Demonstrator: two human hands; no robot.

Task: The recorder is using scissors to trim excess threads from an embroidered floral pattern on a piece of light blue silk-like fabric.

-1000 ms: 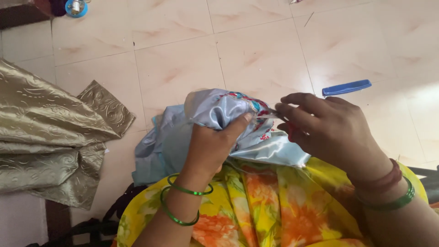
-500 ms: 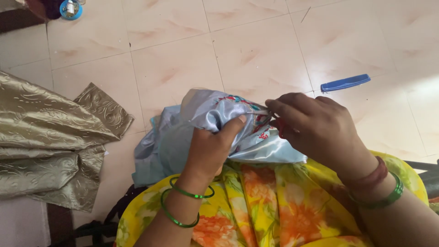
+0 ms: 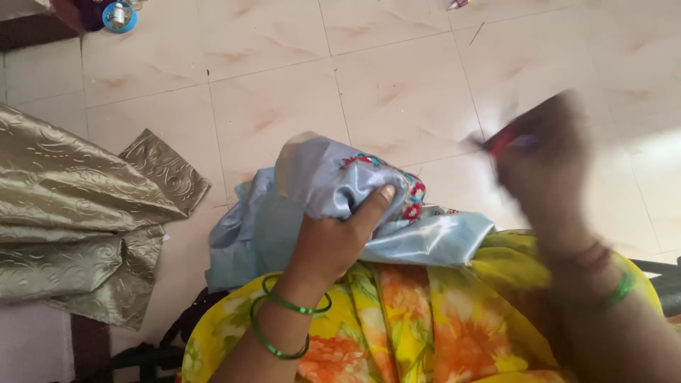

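The left hand (image 3: 333, 241) grips one bunched pale blue satin cloth (image 3: 319, 206) with red embroidery, thumb pressed on top; the cloth rests on the lap. Two green bangles (image 3: 284, 323) circle that wrist. The right hand (image 3: 543, 159), raised right of the cloth, is blurred; I cannot tell its grip. One folded gold fabric (image 3: 78, 220) lies left of the cloth.
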